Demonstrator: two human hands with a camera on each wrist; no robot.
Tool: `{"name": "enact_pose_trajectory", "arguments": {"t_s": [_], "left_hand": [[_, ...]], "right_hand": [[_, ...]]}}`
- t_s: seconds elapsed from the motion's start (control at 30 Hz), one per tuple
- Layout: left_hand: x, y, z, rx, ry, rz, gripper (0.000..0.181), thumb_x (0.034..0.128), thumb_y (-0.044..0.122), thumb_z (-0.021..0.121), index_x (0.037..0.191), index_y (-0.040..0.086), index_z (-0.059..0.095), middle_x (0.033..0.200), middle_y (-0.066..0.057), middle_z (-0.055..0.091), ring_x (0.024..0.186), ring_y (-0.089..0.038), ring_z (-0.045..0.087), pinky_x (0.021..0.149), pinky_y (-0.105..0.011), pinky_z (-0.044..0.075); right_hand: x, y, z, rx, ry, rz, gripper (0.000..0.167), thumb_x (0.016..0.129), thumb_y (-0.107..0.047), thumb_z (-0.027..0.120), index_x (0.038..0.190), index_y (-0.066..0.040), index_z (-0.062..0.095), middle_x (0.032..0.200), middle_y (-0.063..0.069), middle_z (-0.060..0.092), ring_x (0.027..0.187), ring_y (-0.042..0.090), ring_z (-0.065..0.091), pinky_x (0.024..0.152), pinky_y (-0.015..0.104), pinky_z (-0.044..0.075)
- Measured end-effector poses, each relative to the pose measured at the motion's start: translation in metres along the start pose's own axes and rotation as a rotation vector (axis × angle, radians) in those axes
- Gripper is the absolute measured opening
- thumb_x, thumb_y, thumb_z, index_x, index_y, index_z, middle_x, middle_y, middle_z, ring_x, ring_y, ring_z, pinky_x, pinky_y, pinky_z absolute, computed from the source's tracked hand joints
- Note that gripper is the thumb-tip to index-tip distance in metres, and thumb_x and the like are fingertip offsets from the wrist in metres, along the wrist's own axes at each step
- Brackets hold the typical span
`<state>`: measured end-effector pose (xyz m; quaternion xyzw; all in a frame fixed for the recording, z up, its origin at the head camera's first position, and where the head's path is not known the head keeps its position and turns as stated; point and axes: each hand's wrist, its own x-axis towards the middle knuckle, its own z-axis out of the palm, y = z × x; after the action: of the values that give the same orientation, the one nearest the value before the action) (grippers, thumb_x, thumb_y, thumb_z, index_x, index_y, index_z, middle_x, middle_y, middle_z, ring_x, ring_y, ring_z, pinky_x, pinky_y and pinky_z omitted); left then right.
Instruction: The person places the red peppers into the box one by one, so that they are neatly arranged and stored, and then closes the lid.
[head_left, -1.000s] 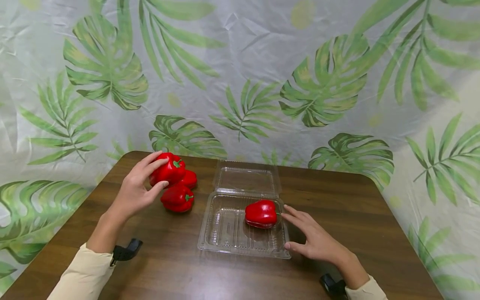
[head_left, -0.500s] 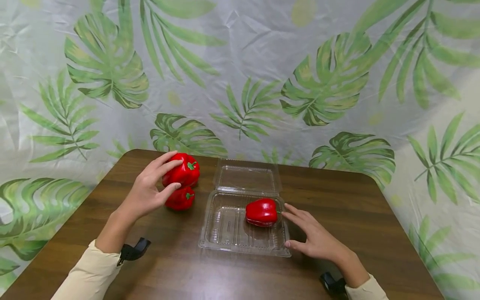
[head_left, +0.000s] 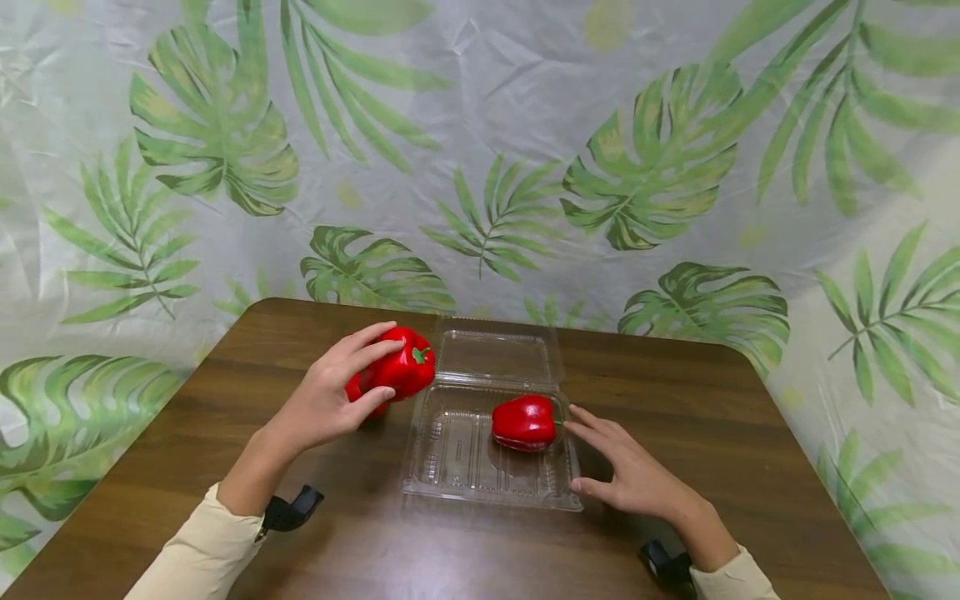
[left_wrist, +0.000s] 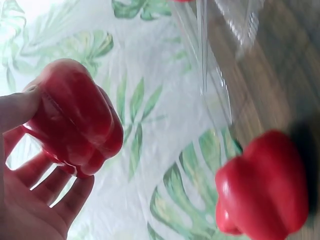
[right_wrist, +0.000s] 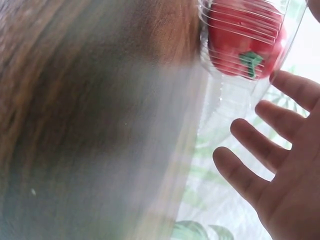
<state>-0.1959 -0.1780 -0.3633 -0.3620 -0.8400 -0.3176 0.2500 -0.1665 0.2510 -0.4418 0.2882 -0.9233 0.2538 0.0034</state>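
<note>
In the head view my left hand (head_left: 330,400) grips a red bell pepper (head_left: 405,360) between thumb and fingers. It is held up beside the rear left corner of a clear plastic clamshell box (head_left: 450,454). One red bell pepper (head_left: 523,422) lies on its side in the right part of the box, its green stem toward my right hand (head_left: 633,471). That hand's spread fingers are at the box's right rim, with nothing gripped. The left wrist view shows the held pepper raised off the table and another bell pepper (left_wrist: 265,187) resting on the wood.
The box's lid (head_left: 495,354) lies folded back behind it. My left hand and its pepper mostly hide the red peppers on the table's left side. A leaf-patterned cloth (head_left: 487,125) hangs behind the brown wooden table (head_left: 675,400).
My left hand has carried its bell pepper rightward from above the other peppers on the left to beside the box. My right hand has stayed at the box's rim.
</note>
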Motion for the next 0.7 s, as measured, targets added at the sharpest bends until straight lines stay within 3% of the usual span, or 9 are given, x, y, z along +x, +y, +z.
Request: {"name": "enact_pose_trajectory", "arguments": {"t_s": [0.17, 0.37, 0.7], "left_hand": [[0.0, 0.009, 0.015, -0.023, -0.069, 0.022, 0.059, 0.0799, 0.01, 0.08, 0.135, 0.014, 0.06, 0.148, -0.012, 0.051, 0.131, -0.032, 0.054, 0.096, -0.053, 0.055], [0.003, 0.022, 0.031, -0.057, -0.156, 0.079, 0.058, 0.0821, 0.014, 0.079, 0.137, 0.013, 0.059, 0.148, -0.014, 0.052, 0.131, -0.03, 0.055, 0.093, -0.045, 0.058], [0.007, 0.029, 0.043, -0.084, -0.216, 0.136, 0.057, 0.0843, 0.016, 0.077, 0.138, 0.011, 0.057, 0.148, -0.016, 0.051, 0.133, -0.03, 0.053, 0.1, -0.045, 0.054]], "right_hand": [[0.0, -0.001, 0.0, 0.01, -0.014, 0.004, 0.078, 0.084, -0.042, 0.075, 0.149, -0.012, 0.045, 0.163, 0.01, 0.032, 0.144, 0.038, 0.037, 0.107, 0.066, 0.039], [0.0, -0.001, -0.001, 0.01, -0.016, -0.003, 0.078, 0.084, -0.042, 0.075, 0.149, -0.012, 0.045, 0.162, 0.011, 0.032, 0.143, 0.038, 0.038, 0.107, 0.066, 0.039], [-0.001, 0.001, -0.001, 0.004, -0.017, 0.002, 0.076, 0.085, -0.043, 0.074, 0.149, -0.014, 0.045, 0.162, 0.01, 0.032, 0.143, 0.039, 0.038, 0.107, 0.067, 0.039]]}}
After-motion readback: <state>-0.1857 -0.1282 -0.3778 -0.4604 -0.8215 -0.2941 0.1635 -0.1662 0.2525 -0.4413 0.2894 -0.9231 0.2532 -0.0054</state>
